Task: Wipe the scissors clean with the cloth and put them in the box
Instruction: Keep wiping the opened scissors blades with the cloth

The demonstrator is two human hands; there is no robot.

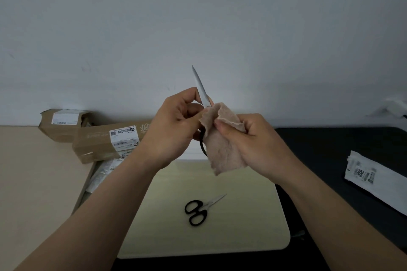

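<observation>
My left hand grips a pair of scissors near the pivot, blades closed and pointing up and slightly left. Part of a black handle loop shows below the hand. My right hand pinches a beige fuzzy cloth that hangs beside the lower blades and hides most of the handles. A second pair of black-handled scissors lies flat on the pale cream mat below my hands. A long brown cardboard box with white labels lies at the left behind my left hand.
Another brown carton sits against the wall at far left. White plastic packets lie under the long box. A white labelled mailer bag rests on the black surface at right. A grey wall rises behind the table.
</observation>
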